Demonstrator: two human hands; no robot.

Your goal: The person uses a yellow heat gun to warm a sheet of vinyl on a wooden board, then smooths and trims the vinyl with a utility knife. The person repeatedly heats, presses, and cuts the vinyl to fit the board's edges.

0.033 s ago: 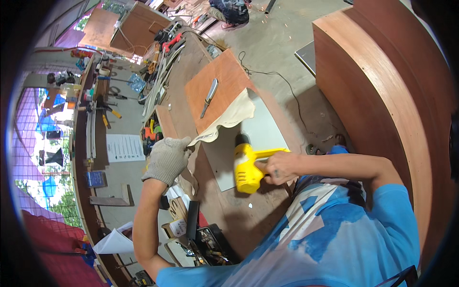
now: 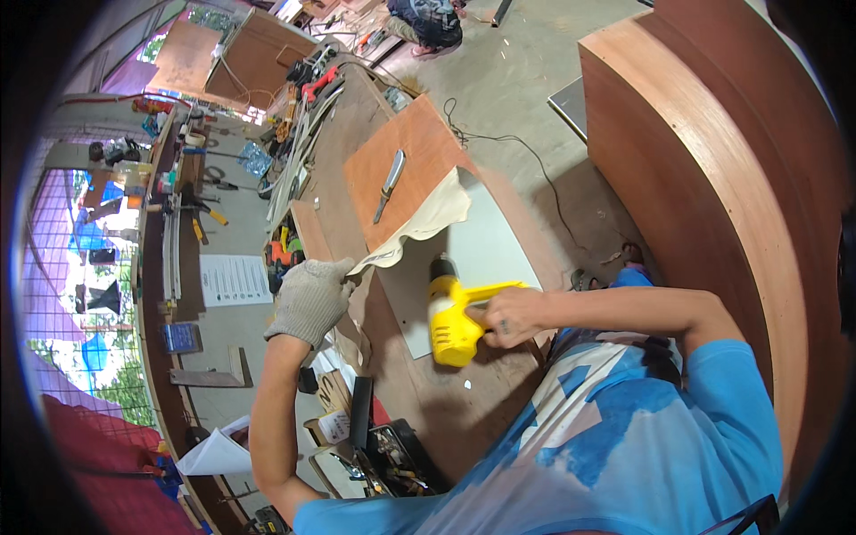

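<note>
A yellow heat gun (image 2: 453,332) is in my bare right hand (image 2: 515,317), its fingers wrapped round the handle. The dark nozzle points away from me, over a pale grey-white panel (image 2: 490,234) on the workbench. My left hand (image 2: 312,301), in a knitted grey glove, is closed on the near-left corner of a cream flexible sheet (image 2: 435,214). That sheet is peeled up and wavy across the panel. Beyond it, a utility knife (image 2: 390,185) lies on a reddish plywood board (image 2: 366,169).
A large curved wooden piece (image 2: 678,160) stands on the right. Left of the bench are a shelf with tools, a printed sheet (image 2: 234,279) and an orange drill (image 2: 283,254). An open black case (image 2: 401,455) sits close to me. A cable (image 2: 522,140) trails over the floor; another person (image 2: 426,22) crouches far off.
My right hand has shifted the heat gun slightly to the left and toward me. The left hand keeps its hold on the cream sheet, nearly still.
</note>
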